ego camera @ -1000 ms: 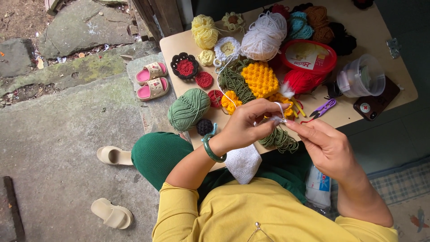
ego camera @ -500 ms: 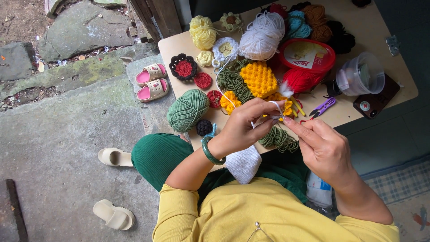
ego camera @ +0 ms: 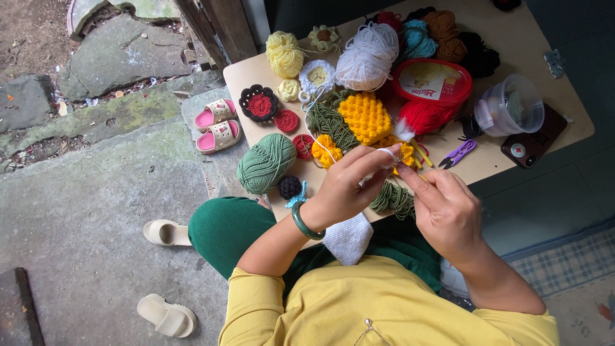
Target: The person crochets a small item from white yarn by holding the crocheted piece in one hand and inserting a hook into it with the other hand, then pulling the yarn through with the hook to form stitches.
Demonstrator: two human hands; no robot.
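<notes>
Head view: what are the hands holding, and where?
Left hand has white yarn looped over its forefinger tip. Right hand pinches something thin near it; a hook, perhaps, but too small to tell.

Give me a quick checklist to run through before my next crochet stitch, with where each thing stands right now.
1. White yarn looped over the left hand forefinger: ok.
2. Right hand fingers pinched at the work: ok.
3. Hook in the right hand: cannot tell, hidden by the fingers.
4. Strand running freely back to the white yarn ball: cannot tell, it crosses the crocheted pieces.
5. Purple scissors on the table, near the right hand: ok.
6. Green yarn ball sitting on the table near the edge: ok.
</notes>
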